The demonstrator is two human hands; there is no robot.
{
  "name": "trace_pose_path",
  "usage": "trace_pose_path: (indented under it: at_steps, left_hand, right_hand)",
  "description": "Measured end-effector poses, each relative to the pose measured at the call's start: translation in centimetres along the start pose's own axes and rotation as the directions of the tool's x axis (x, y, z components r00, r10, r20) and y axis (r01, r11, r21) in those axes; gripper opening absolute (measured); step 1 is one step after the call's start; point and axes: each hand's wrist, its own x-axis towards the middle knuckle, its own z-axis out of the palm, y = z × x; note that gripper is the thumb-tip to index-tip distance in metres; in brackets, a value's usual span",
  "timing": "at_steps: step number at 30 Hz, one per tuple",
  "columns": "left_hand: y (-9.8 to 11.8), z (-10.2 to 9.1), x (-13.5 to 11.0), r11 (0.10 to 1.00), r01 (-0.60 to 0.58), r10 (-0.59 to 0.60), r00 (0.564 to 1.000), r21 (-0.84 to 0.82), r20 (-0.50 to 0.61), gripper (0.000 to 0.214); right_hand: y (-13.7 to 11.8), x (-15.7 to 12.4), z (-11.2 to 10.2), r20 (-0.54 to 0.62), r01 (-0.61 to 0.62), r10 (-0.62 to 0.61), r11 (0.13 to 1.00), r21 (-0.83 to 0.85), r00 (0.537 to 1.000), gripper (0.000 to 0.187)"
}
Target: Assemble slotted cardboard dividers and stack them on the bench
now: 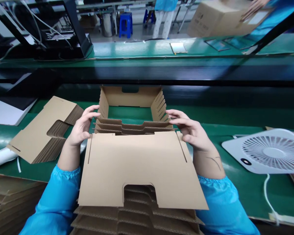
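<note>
A slotted cardboard frame (131,96) stands open on the green table, with a few cardboard dividers (133,126) set in its side slots. My left hand (82,125) curls its fingers round the left ends of the dividers. My right hand (189,129) has its fingers together on their right ends. A stack of flat notched cardboard sheets (139,166) lies just in front of the frame, between my blue-sleeved forearms.
Another stack of cardboard sheets (44,130) lies to the left, above a white roll (0,157). A white fan (269,151) with a cable sits to the right. Beyond the conveyor (147,70), a person handles a cardboard box (222,18).
</note>
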Motion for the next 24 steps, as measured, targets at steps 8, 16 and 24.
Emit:
trace_pose_path:
  at_steps: [8,16,24]
  left_hand:
    - [-1.3,0.6,-0.1,0.989,0.016,-0.015,1.0,-0.147,0.005,0.107]
    - [-0.2,4.1,0.6,0.987,0.093,-0.137,0.909,-0.131,-0.394,0.051]
    - [-0.8,2.0,0.4,0.907,0.083,-0.195,0.952,-0.414,-0.237,0.054]
  right_hand:
    - [1.1,-0.2,-0.3,-0.006,0.021,-0.021,0.996,0.084,1.0,0.065]
    - [0.9,0.4,1.6,-0.263,0.031,-0.008,0.996,0.083,0.965,0.049]
    - [0.5,0.1,1.7,-0.312,0.063,-0.032,0.994,0.088,0.95,0.043]
